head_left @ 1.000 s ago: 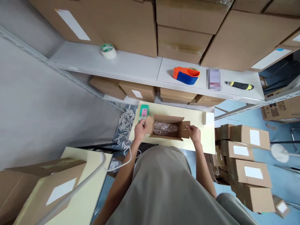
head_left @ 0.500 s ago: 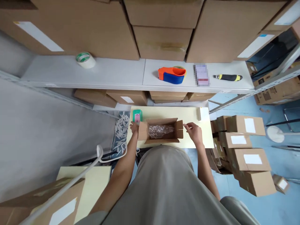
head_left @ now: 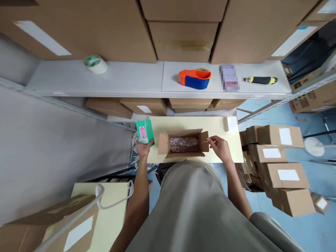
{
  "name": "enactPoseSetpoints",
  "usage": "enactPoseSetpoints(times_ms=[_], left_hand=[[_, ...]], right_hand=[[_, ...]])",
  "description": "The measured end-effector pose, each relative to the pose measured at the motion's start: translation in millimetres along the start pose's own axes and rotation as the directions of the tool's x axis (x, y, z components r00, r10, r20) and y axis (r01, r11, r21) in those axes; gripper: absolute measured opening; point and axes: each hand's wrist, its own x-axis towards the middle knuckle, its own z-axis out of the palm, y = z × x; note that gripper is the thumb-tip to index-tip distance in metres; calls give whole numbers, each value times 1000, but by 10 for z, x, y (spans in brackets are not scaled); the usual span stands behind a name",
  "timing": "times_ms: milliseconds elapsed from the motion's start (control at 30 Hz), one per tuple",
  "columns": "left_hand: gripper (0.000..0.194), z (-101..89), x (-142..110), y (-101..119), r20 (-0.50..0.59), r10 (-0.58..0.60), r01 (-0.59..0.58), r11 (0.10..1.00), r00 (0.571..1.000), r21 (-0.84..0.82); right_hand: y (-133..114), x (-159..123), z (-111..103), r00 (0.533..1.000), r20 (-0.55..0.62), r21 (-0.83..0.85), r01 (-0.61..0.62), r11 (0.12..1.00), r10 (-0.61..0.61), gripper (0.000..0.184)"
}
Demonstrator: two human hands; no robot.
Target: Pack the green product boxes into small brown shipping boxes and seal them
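A small green box (head_left: 149, 130) with a pink picture on its front is gripped by my left hand (head_left: 143, 147), raised beside the table's left end. On the table stands an open cardboard carton (head_left: 181, 133), its flaps folded outward. Clear bubble wrap (head_left: 181, 144) lies inside the carton; whatever it may cover cannot be made out. At the carton's right end my right hand (head_left: 220, 147) pinches the edge of a flap between thumb and fingers.
A white box (head_left: 231, 124) sits on the pale table (head_left: 160, 122) at the back right. The shelf above holds a tape roll (head_left: 96, 64), an orange-blue tape dispenser (head_left: 195, 79) and a utility knife (head_left: 260, 80). Cardboard boxes (head_left: 286, 175) are stacked on the right.
My left hand has lifted the green box off the table and moved it left. My right hand has come onto the carton's right flap. The whole view has shifted slightly.
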Motion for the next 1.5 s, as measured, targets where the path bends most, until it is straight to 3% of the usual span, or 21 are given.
enactPoseSetpoints(times_ms=[100,233,367,433,533,633,767,967,1100,1233,1300,1367,1433,1500], left_hand=[[69,-245,-134,-95,-138,19,-42,985,990,-167],[76,-482,-401,1,-226,164,-223,937,960,-270],[79,-579,-708,310,-129,389,-409,881,912,-237],[76,-578,-855,513,-29,522,-515,830,853,-212],[72,-491,-1030,797,138,697,-683,717,704,-137],[76,-303,-1112,951,286,760,-777,625,584,-73],[75,1,-1075,931,413,725,-799,601,552,12],[79,347,-938,814,532,663,-834,525,527,172],[78,413,-922,782,537,656,-844,471,530,257],[82,285,-949,760,424,704,-821,507,570,261],[77,173,-955,735,311,701,-767,589,642,255],[69,60,-948,685,166,650,-669,699,742,255],[64,-32,-929,611,26,558,-546,799,829,252],[60,-90,-906,527,-61,459,-433,868,886,246]], right_hand=[[-84,125,156,994,57,7,89,996,-89,50],[-262,207,379,976,141,47,161,986,-166,36],[-419,157,458,957,161,63,234,970,-241,31],[-464,109,421,944,109,27,309,951,-310,41],[-461,57,328,906,55,-73,423,903,-420,72],[-354,65,303,881,140,-158,471,868,-453,88],[-128,169,471,903,284,-312,405,860,-322,84],[45,353,806,923,346,-567,347,747,-167,63],[81,397,833,916,361,-620,377,688,-176,70],[186,355,670,918,273,-575,394,717,-286,66],[270,309,556,926,132,-540,366,758,-353,55],[362,257,458,924,-38,-497,314,809,-381,46],[446,210,399,921,-170,-447,245,860,-351,45],[504,176,386,931,-226,-397,179,900,-285,52]])
